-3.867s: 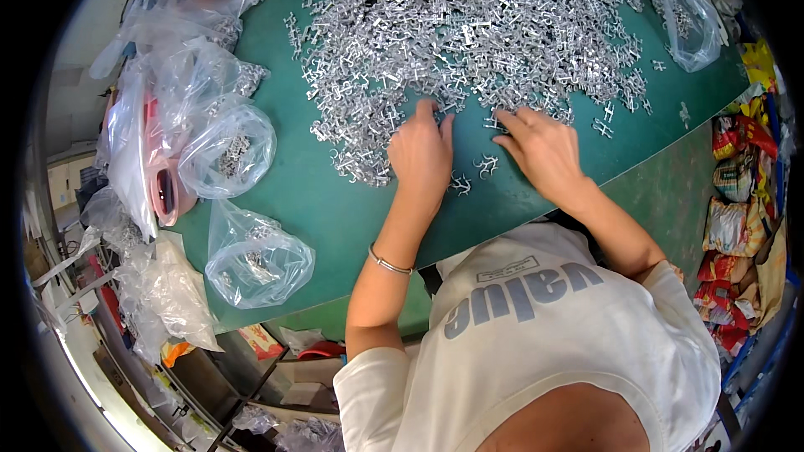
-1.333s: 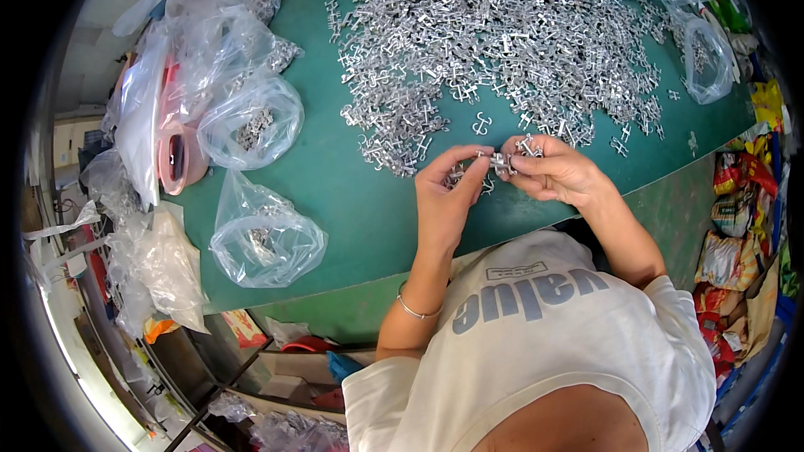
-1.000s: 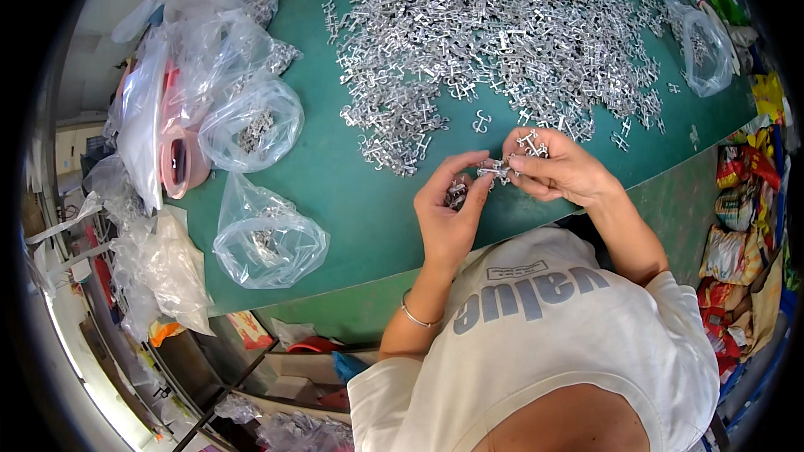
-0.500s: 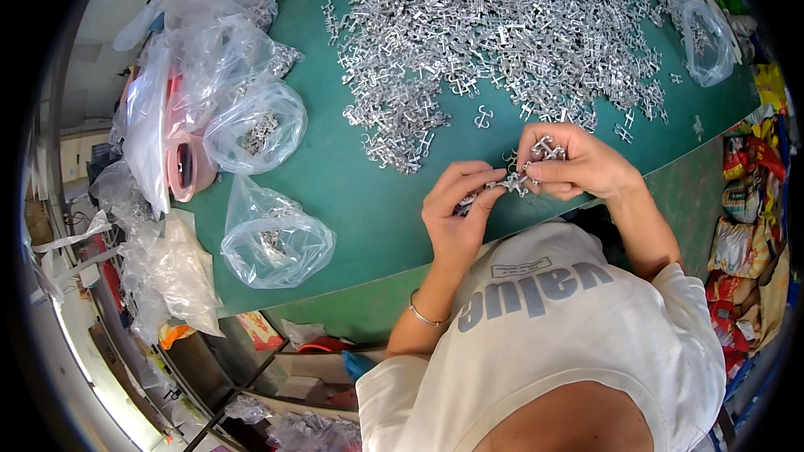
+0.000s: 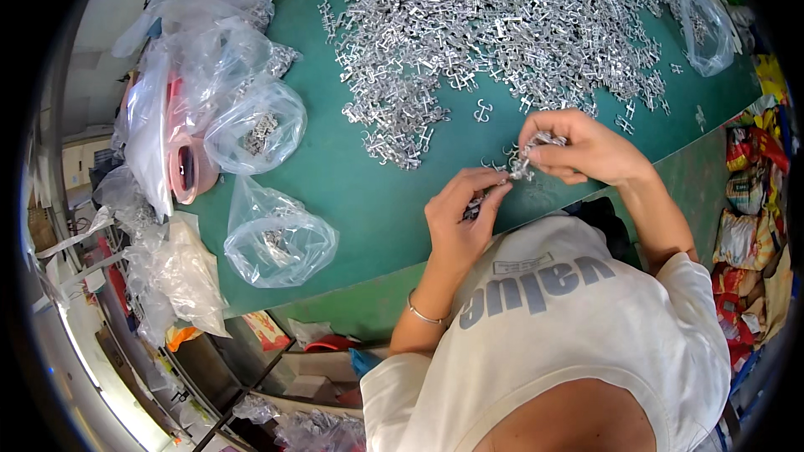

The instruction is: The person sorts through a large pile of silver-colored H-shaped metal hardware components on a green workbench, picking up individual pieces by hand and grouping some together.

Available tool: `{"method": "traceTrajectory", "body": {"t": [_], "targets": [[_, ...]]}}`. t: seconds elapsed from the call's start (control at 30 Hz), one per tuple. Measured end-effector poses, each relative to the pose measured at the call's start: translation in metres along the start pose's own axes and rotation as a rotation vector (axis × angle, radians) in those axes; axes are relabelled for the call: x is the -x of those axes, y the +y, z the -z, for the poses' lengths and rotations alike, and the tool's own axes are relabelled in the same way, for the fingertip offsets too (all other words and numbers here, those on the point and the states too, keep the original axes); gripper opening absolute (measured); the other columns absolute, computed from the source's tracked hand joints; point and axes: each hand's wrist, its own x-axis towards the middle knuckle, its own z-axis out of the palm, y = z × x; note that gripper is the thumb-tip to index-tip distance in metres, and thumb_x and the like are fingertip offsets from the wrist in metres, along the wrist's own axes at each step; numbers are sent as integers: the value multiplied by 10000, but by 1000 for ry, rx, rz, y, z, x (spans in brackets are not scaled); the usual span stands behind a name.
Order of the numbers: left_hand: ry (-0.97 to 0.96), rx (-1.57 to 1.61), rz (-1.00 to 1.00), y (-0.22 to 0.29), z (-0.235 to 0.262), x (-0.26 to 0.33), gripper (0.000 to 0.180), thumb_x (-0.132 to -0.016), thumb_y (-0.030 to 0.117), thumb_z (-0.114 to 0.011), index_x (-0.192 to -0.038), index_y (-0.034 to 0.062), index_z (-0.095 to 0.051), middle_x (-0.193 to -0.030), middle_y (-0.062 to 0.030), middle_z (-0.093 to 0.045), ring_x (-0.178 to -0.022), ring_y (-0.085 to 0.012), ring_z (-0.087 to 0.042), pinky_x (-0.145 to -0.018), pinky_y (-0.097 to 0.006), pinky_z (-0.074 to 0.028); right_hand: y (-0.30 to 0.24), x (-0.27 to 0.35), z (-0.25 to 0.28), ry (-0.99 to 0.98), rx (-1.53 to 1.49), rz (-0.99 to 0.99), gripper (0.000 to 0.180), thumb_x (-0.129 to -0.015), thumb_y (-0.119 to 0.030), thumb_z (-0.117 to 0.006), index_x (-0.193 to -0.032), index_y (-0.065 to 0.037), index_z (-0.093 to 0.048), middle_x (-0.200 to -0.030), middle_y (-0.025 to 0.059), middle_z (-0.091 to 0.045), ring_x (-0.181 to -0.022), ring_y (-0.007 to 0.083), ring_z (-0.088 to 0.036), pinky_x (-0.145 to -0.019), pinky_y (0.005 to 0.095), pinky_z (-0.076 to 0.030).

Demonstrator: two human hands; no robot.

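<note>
While both hands hover over the green table [image 5: 352, 201], the right hand [image 5: 586, 149] pinches a cluster of small metal clips [image 5: 529, 151] between closed fingertips. Just beside it, the left hand [image 5: 461, 218] curls shut on a few more clips [image 5: 474, 205], near the big clip pile [image 5: 502, 25].

Two hands [image 5: 459, 222], one pile of metal clips [image 5: 502, 25] (uncountably many pieces).

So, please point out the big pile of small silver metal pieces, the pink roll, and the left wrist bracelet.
pile of small silver metal pieces [image 5: 494, 25], head view, pile centre
pink roll [image 5: 186, 169], head view, outer side
thin silver bracelet [image 5: 423, 315], head view, band
</note>
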Motion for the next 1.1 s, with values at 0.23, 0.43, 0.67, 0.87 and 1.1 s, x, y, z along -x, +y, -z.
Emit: {"method": "traceTrajectory", "body": {"t": [0.23, 0.43, 0.67, 0.87, 1.1], "targets": [[-24, -167, -400, -7, 7, 1, 164, -662, -112, -601, -787, -6, -613, -778, -115, -598, -604, -161, -574, -521, -224, -440, 8, 1, 1, -109, -144, 41, 65, -839, -67, -509, -859, -7, -528, -622, 21, -467, -475, 50, -375, -383, 193, -275], [117, 517, 427, -5, -5, 10, 111, -703, -106, -578, -783, -30, -596, -840, -105, -584, -613, -104, -535, -526, -202, -421, -2, 10, -23, 170, 192, 127, 63, -837, -71, -524, -873, -20, -531, -638, -16, -496, -534, 28, -402, -445, 178, -303], [-7, 91, -351, -18, 0, 5, 130, -731, -98, -557, -841, -28, -559, -877, -88, -568, -673, -60, -504, -560, -197, -421, 2, 12, -17, 40, -46, 13, 55, -847, -75, -519, -870, -26, -524, -629, -24, -475, -490, 7, -357, -405, 177, -268], [29, 829, 369, -3, 3, 8, 182, -745, -82, -555, -916, -20, -554, -934, -74, -561, -646, -43, -484, -536, -164, -381, -2, 14, -29, 154, 71, 63, 69, -837, -90, -537, -868, -29, -530, -629, -33, -474, -500, 10, -379, -415, 177, -287], [-50, 961, 704, 2, 14, 6, 183, -799, 0, -567, -976, -42, -549, -876, -69, -579, -508, -9, -377, -418, -150, -268, 11, 10, -27, 187, 295, 285, 76, -836, -99, -552, -860, -27, -546, -665, -19, -518, -550, 19, -429, -456, 176, -330]]}}
